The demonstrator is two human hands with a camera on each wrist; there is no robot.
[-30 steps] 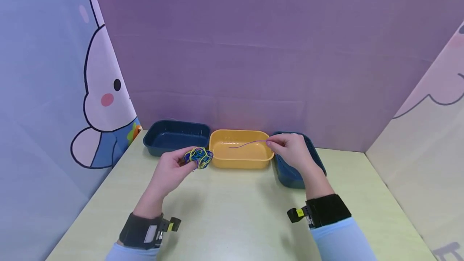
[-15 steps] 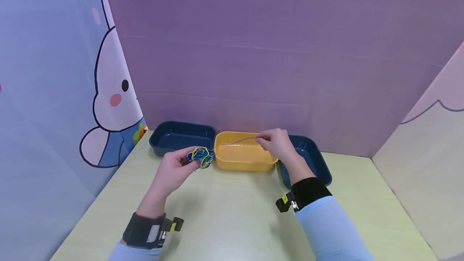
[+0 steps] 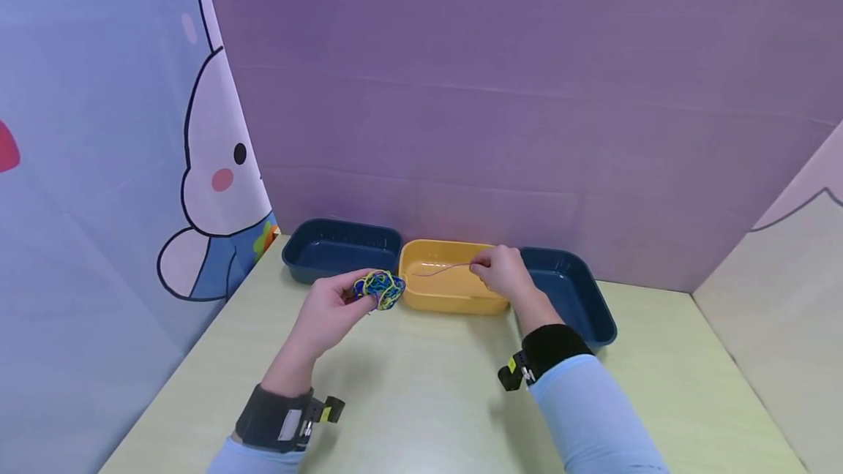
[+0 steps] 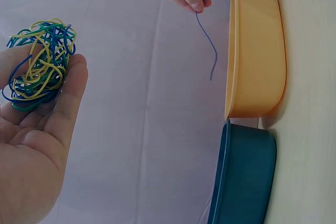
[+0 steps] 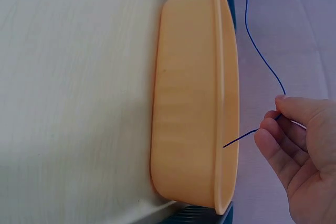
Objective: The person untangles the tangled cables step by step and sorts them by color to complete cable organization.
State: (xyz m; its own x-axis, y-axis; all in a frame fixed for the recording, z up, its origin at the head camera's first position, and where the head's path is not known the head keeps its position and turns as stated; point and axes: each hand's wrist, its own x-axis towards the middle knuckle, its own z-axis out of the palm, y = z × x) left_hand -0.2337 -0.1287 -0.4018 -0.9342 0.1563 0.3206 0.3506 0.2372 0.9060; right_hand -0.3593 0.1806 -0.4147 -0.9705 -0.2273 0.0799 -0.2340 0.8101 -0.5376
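Note:
In the head view my left hand [image 3: 332, 313] holds a tangled bundle of thin wires [image 3: 380, 290] in yellow, green and blue, between thumb and fingers. The bundle is over the table, close to the front left corner of the yellow bin [image 3: 454, 303]. My right hand [image 3: 506, 276] pinches a single thin strand of wire [image 3: 437, 270], which looks purple there and blue in both wrist views. Over the yellow bin the strand's long end reaches leftward. In the right wrist view a shorter end of the blue strand [image 5: 262, 59] sticks out below the fingers, overlapping the bin's rim.
A dark blue bin [image 3: 349, 254] stands left of the yellow one, and another dark blue bin [image 3: 573, 302] stands angled at its right, partly behind my right arm. A purple backdrop [image 3: 421, 130] rises right behind the bins. Printed side panels flank the pale table [image 3: 415, 386].
The right hand, with the strand, has moved left from the yellow bin's right edge to over that bin, then dipped slightly. The left hand keeps its hold; the whole view has shifted a little.

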